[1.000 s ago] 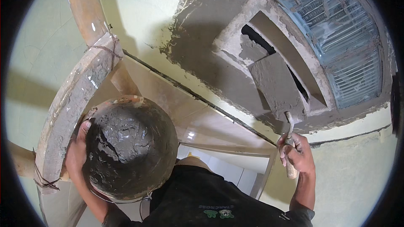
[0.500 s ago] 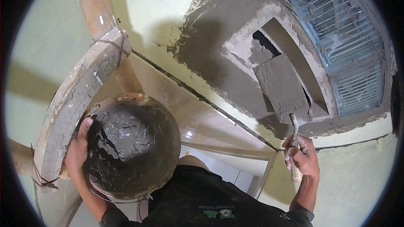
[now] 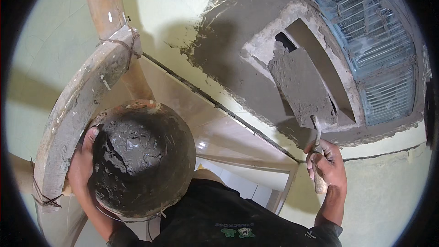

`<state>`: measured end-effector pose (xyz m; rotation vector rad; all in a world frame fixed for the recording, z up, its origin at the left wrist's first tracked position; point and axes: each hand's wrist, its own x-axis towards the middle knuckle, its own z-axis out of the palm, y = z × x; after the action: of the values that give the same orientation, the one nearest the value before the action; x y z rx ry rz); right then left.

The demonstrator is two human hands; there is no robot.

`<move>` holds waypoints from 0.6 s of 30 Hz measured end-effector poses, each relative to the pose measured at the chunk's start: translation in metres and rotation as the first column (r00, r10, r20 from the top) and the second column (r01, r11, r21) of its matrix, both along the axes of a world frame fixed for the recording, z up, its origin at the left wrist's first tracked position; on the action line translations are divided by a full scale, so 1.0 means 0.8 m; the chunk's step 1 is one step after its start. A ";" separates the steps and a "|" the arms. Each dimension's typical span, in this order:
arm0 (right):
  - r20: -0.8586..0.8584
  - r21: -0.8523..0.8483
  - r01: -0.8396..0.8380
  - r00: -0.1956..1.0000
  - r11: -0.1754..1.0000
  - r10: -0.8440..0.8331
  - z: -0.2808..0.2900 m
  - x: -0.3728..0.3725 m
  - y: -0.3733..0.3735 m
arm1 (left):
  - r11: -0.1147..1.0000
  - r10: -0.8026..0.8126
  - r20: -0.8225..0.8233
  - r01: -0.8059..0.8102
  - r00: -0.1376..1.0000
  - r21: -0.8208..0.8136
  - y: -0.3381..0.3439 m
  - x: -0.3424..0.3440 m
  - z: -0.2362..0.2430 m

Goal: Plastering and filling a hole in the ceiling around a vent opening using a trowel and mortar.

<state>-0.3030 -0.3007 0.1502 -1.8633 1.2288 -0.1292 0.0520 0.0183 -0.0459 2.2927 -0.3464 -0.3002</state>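
My left hand is closed on the upper left rim of a round bucket holding wet grey mortar, beside a curved, mortar-smeared wooden plank. My right hand grips the handle of a trowel, fingers wrapped round it. The trowel's wide blade, coated in grey mortar, lies across the lower-left part of a curved rectangular recess in the plastered surface, partly covering a dark gap there. Right of the recess are light-blue slatted vents, smeared with mortar.
The wired wooden plank crosses light-brown poles at the left. Pale green walls surround the grey plaster patch. A glossy tiled ledge runs diagonally through the middle, with white panels beyond my black shirt at the bottom.
The trowel blade has moved up within the recess, covering more of the dark gap. The view has shifted slightly. My left hand still holds the bucket.
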 end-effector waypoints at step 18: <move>-0.037 -0.135 -0.375 0.927 0.917 0.373 -0.036 0.016 -0.003 | 1.000 -0.013 -0.012 0.013 1.000 -0.021 0.001 -0.004 0.011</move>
<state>-0.2901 -0.3029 0.1213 -2.1900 0.8652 0.0047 0.0489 0.0193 -0.0369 2.2675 -0.3570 -0.3160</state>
